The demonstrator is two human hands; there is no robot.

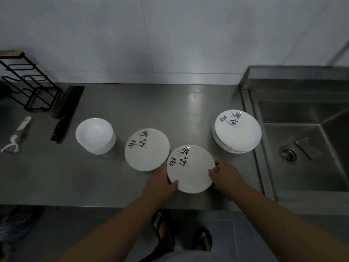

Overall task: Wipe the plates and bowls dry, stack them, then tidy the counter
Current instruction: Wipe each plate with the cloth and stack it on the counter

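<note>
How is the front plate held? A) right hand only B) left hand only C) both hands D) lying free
C: the left hand and right hand grip opposite edges of the plate.

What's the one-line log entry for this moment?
left hand: grips round white calligraphy plate | right hand: grips opposite rim | white plate stack: beside steel sink | white bowls: stacked

The counter (170, 103) bears a lone plate (147, 149) left of the left fingers (174, 183), with bowl stack (95, 136), knife (66, 114), peeler (15, 137) and rack (28, 86) farther left. A plate stack (237, 131) stands beyond the right fingers (211, 173).
</note>
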